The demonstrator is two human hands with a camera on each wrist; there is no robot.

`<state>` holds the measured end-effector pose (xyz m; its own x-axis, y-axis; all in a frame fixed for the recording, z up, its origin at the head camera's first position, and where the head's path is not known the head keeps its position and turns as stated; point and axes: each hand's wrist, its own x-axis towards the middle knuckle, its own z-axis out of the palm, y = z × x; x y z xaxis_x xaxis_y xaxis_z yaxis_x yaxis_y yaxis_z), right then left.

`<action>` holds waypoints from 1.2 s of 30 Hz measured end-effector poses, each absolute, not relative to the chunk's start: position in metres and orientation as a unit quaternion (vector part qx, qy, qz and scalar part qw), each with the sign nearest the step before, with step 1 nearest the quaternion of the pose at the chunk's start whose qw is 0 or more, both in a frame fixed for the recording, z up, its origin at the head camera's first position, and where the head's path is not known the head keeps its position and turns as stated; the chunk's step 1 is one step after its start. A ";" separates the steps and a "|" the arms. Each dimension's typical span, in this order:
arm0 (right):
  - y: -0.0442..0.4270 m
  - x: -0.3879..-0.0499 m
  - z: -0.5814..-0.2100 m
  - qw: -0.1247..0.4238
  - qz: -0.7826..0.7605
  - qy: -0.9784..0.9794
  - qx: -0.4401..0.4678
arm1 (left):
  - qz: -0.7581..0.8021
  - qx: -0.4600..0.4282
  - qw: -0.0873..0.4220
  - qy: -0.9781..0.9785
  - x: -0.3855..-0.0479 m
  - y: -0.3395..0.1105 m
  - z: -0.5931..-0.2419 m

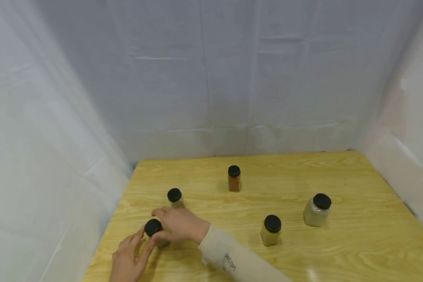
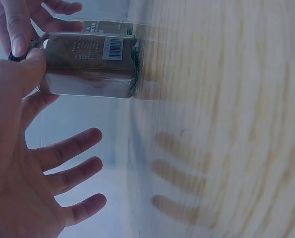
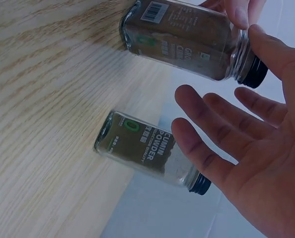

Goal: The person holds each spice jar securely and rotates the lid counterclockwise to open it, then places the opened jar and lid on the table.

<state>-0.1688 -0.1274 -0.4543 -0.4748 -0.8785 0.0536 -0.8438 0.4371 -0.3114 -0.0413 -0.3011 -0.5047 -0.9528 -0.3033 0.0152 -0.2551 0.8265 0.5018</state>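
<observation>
A square glass spice jar of brown powder with a black lid (image 1: 153, 227) stands upright on the wooden table at the near left. My left hand (image 1: 128, 256) holds it near the neck between thumb and index finger, the other fingers spread (image 2: 70, 176). On the jar's other side is my right hand (image 1: 179, 225), its thumb touching the neck and its fingers loosely extended, apart from the glass (image 3: 257, 134). Just behind, a second jar (image 3: 137, 144), labelled cumin powder, stands upright near the right fingers. The head view partly hides both jars behind the right hand.
A jar of red-orange powder (image 1: 234, 180) stands at the back middle. To the right are a yellow-powder jar (image 1: 270, 231) and a wider jar with pale contents (image 1: 316, 211). White sheeting (image 1: 229, 78) encloses the table (image 1: 211, 270) at back and sides.
</observation>
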 end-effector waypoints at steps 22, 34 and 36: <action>-0.121 -0.170 -0.451 0.084 -0.177 0.829 -0.524 | -0.255 0.149 0.039 -0.954 -0.043 -0.302 -0.507; -0.126 -0.165 -0.453 0.039 -0.162 0.825 -0.539 | -0.255 0.162 0.020 -0.953 -0.045 -0.302 -0.507; -0.126 -0.166 -0.454 0.041 -0.158 0.827 -0.538 | -0.258 0.163 0.020 -0.952 -0.045 -0.302 -0.507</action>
